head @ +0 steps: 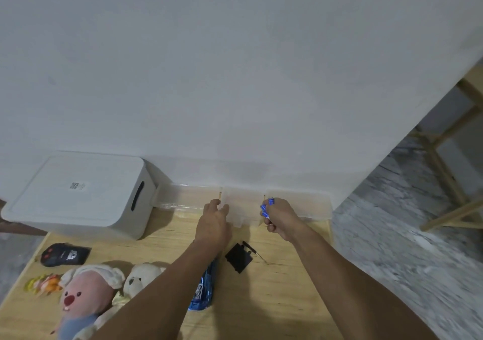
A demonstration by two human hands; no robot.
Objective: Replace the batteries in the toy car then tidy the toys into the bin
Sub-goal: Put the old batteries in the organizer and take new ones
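My right hand (281, 216) grips several blue batteries (267, 207) over a clear plastic box (308, 203) by the wall. My left hand (214, 222) reaches toward the middle of that box, fingers loosely extended, holding nothing I can see. A blue toy car (203, 287) lies on the wooden table (274, 300), partly hidden under my left forearm. Its black battery cover (238, 258) lies beside a small black screwdriver (252, 249). A white lidded bin (78, 196) stands at the back left.
A black remote control (64, 254) lies at the left. A pink plush (83, 295), a cream bear plush (142, 278) and a small yellow-orange toy (43, 283) sit at the near left. A wooden rack (454, 156) stands on the grey floor to the right.
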